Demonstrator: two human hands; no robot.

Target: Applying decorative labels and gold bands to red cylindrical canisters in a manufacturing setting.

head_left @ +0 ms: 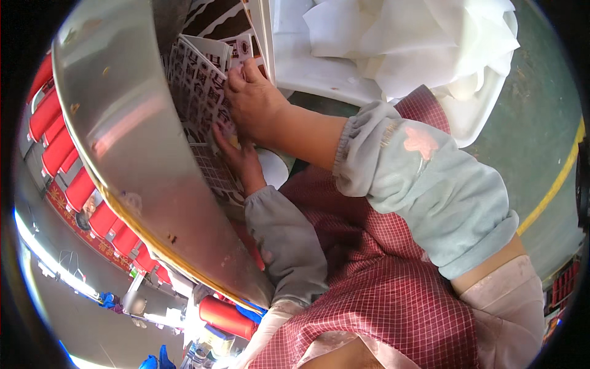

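Below the edge of a metal tabletop is a stack of white sheets (200,86) printed with brown, decal-like patterns. My right hand (257,104) reaches in from the right, its fingers bent over the stack's edge and closed on the sheets. Just below it, my left hand (243,163) grips the same sheets lower down, with its thumb side toward the right hand. Part of the left fingers is hidden behind the sheets and the other hand. More brown-printed sheets (224,21) stand behind, at the top.
The curved-looking metal tabletop (123,92) fills the left side. A white plastic tub (479,117) with crumpled white sheets (405,37) stands at the upper right, on a green floor (541,92) with a yellow line. Red cylinders (224,315) show at the far left and bottom.
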